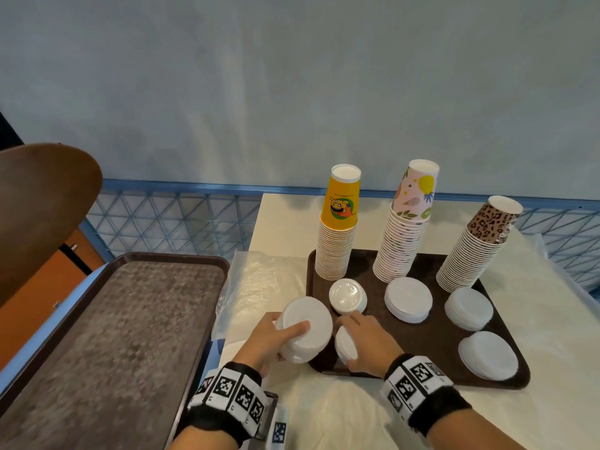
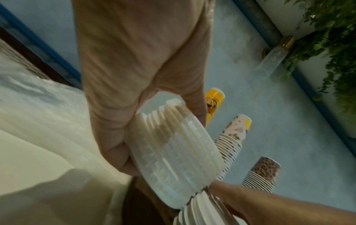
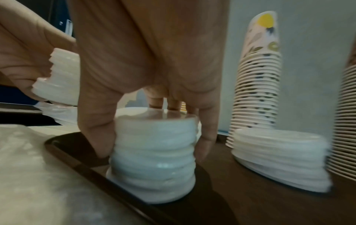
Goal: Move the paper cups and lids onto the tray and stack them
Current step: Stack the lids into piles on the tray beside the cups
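Left hand (image 1: 271,341) is gripping a tilted lid stack (image 1: 306,329) over the tray (image 1: 422,345) edge, 9 o'clock side. Right hand (image 1: 365,344) is pinching a second lid stack (image 3: 154,153) standing on the tray, directly under its grip.

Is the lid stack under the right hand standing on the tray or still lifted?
Standing on the tray. In the right wrist view the lid stack meets the tray floor, with the right hand gripping its sides.
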Demonstrator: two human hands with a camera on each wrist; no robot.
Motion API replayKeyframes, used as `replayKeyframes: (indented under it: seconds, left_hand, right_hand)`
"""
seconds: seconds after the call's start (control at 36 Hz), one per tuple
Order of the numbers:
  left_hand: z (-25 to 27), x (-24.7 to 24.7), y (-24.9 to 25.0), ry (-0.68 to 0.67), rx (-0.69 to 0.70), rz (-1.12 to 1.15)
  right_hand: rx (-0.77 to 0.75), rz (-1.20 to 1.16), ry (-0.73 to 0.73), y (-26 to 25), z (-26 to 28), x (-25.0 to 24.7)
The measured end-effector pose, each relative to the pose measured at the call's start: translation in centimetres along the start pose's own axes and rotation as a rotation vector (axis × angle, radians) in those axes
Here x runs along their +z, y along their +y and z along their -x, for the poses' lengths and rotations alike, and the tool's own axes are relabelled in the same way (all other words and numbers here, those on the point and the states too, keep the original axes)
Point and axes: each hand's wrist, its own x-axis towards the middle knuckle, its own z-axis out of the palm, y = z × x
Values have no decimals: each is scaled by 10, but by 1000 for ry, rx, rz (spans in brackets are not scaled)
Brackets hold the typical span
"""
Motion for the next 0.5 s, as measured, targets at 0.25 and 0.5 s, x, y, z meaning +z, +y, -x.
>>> replayKeyframes:
  seconds: [0.25,0.5]
  left_hand:
    - [-7,54,-9,-54,37,-95]
    - [-43,65,-40,1,82,-184]
  right_hand:
    - [92,25,5,49,28,-13]
    - [122,-26,7,72,40,-15]
